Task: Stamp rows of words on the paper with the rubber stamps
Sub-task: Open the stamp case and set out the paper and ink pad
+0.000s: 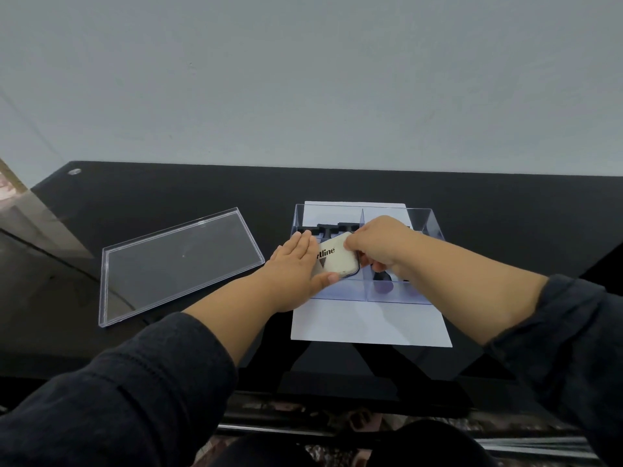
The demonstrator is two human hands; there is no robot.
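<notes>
Your left hand (296, 264) lay flat-fingered against the clear box (421, 227) at twelve o'clock, while your right hand (377, 246) pinched the ink pad (332, 259). Stamps (332, 228) sat inside; paper (367, 321) beneath showed no words yet

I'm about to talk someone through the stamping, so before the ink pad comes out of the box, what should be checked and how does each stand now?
1. Lid off the box: ok, the clear lid lies on the table to the left.
2. Ink pad gripped: ok, the right hand pinches the white ink pad case and the left hand rests flat against it.
3. Paper free for stamping: not ok, the clear compartment box stands on the white paper.
4. Stamps at hand: ok, black stamps sit in the box.
5. Ink pad case opened: cannot tell.
</notes>
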